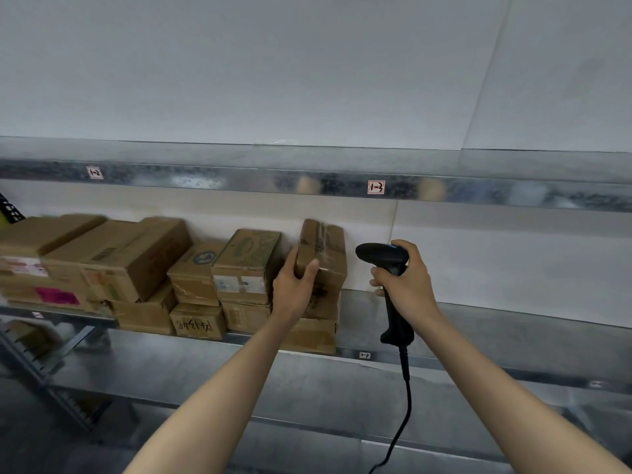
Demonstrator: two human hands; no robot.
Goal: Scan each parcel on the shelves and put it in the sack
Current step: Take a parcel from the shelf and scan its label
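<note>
Gripping the rightmost parcel (323, 254) of the row on the shelf (478, 323), left hand (294, 289) curls round its near edge. Right hand (407, 282) is wrapped round the scanner (386, 258) handle. Turn the label face to the scanner head before triggering; no label shows here.

About ten parcels (116, 258), one scanner (383, 256), one left hand (294, 289), one right hand (408, 283).

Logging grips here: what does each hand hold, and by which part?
The left hand grips the upright brown cardboard parcel by its lower left edge; the right hand grips the black corded barcode scanner around its handle.
</note>
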